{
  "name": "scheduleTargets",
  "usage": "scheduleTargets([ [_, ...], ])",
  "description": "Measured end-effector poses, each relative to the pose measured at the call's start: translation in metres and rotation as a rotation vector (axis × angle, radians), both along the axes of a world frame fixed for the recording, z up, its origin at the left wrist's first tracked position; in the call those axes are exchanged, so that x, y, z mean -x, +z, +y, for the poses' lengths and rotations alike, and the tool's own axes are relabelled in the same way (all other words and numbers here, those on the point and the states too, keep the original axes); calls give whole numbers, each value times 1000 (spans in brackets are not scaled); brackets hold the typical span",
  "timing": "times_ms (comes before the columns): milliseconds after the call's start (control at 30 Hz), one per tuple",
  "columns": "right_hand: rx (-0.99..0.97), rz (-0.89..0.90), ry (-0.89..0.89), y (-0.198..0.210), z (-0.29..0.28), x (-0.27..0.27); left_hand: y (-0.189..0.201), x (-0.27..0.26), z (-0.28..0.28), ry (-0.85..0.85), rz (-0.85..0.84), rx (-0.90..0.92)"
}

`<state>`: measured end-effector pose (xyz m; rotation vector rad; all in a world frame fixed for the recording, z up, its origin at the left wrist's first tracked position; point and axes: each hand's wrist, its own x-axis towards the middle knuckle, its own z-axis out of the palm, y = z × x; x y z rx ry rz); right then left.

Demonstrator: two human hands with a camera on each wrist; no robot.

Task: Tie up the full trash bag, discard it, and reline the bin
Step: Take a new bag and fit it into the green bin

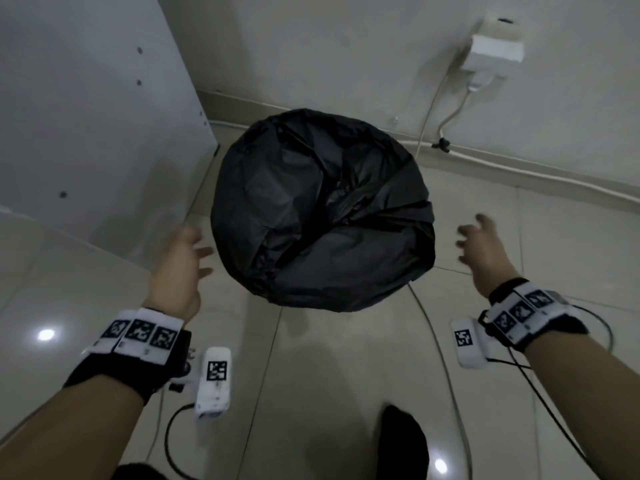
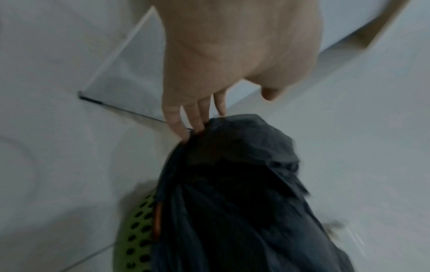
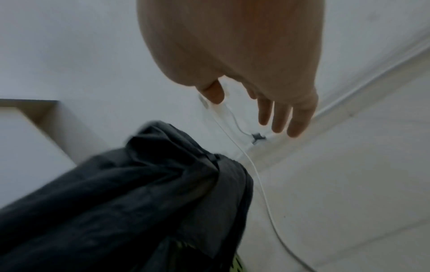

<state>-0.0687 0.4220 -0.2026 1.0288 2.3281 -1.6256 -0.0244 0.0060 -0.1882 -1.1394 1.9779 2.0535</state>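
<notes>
- At the bottom edge of the head view, right of centre, a dark foot (image 1: pixel 403 441) stands on the glossy tiled floor (image 1: pixel 311 393), with black cables (image 1: pixel 450 375) trailing across the tiles.
- Both forearms come up from the lower corners, each with a black wrist strap carrying white marker blocks (image 1: pixel 143 336).
- The left hand (image 1: pixel 180 268) sits left of centre, fingers straight and slightly apart, holding nothing. In the left wrist view its fingertips (image 2: pixel 197 123) reach the gathered edge of the black trash bag (image 1: pixel 322 209); motion blur hides whether they actually touch it.
- The right hand (image 1: pixel 485 251) hovers at right of centre, fingers spread and loosely bent, empty, and apart from the bag.
- The bag fills the centre of the head view, draped over the rim of the bin, its plastic crumpled and sagging inward.
- The green perforated bin (image 2: pixel 139 239) shows beneath the bag at the lower left of the left wrist view.
- Upper left, a white cabinet panel (image 1: pixel 86 116) stands beside the bin.
- Upper right, a white wall socket (image 1: pixel 495 53) holds a plug, and its white cord (image 1: pixel 429 109) runs down to the skirting.
</notes>
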Motion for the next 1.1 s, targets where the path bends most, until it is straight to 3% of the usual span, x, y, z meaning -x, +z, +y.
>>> scheduleTargets([
  [100, -178, 261, 84, 43, 2, -15, 18, -7, 38, -328, -31, -83],
  [267, -299, 538, 365, 118, -48, -10, 9, -3, 62, -295, 4, -67],
  [333, -345, 592, 555, 132, -82, -2, 12, 1, 57, -340, 20, -53],
  [400, -454, 492, 793, 126, -118, 8, 15, -1, 51, -436, 29, -13],
  [533, -609, -129, 1212, 67, -162, 26, 22, -11, 46, -679, 64, 35],
  [600, -666, -350, 1300, 32, -170, 27, 22, -17, 43, -769, 59, 42],
  [767, -544, -599, 1218, -28, -167, 9, 19, -24, 26, -925, 24, 71],
  [833, -581, -626, 1186, -37, -168, 2, 18, -26, 22, -943, 25, 82],
  [933, -801, -388, 1144, -21, -176, -4, 16, -28, 21, -935, 41, 113],
  [1000, -588, -328, 1153, -15, -182, -6, 16, -28, 20, -928, 61, 132],
  [1067, -268, -539, 1273, -15, -190, -14, 13, -28, 21, -928, 97, 159],
  [1100, -225, -628, 1363, -23, -194, -17, 11, -28, 22, -924, 120, 177],
])
